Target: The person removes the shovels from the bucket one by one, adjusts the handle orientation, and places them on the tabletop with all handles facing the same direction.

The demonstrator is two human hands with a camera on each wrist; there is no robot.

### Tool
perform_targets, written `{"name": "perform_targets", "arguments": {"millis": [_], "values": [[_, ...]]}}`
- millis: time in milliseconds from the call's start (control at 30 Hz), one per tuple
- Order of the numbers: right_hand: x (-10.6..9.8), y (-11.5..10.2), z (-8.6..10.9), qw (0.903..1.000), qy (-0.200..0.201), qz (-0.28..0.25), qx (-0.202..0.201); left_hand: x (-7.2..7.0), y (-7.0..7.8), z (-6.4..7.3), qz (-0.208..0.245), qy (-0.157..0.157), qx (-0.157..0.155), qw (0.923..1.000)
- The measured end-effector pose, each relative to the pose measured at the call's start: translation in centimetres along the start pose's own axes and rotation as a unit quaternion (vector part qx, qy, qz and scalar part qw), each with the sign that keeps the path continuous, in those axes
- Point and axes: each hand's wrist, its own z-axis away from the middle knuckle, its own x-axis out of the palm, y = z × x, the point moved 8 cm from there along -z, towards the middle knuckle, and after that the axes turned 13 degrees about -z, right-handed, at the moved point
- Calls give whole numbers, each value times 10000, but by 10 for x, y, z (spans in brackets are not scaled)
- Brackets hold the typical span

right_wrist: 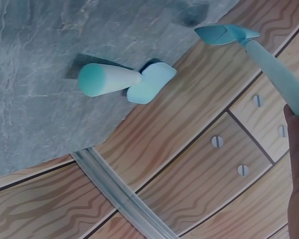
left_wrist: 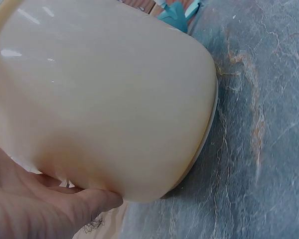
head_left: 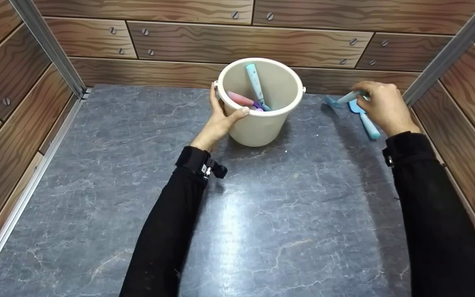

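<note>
A cream bucket stands upright near the back wall. My left hand holds its left side, thumb at the front of the rim and fingers along the outside. Inside the bucket, a pale teal handle leans upward beside a pink handle with purple parts. My right hand grips a small garden trowel by its pale handle, the teal blade pointing toward the bucket and raised over the surface. Below that hand, a second tool, a blue hand shovel, lies on the surface.
Wood-patterned panels enclose the grey marbled surface at the back and on both sides. A metal corner post rises just behind the right hand. The bucket's side knob sticks out to the right.
</note>
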Motion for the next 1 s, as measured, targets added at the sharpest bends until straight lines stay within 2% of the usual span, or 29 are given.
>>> {"name": "perform_targets", "arguments": {"millis": [300,500,667,1000], "values": [[8,8,5,9993,-213,62,312,-1,-1,0,-71,30,-63,10000],[14,8,4,9975,-505,197,462,-1,-1,0,-66,53,-13,10000],[23,9,4,9953,-750,434,428,-1,-1,0,-46,67,-56,10000],[41,20,10,9906,-1219,378,489,0,-1,-1,-35,13,-34,10000]]}}
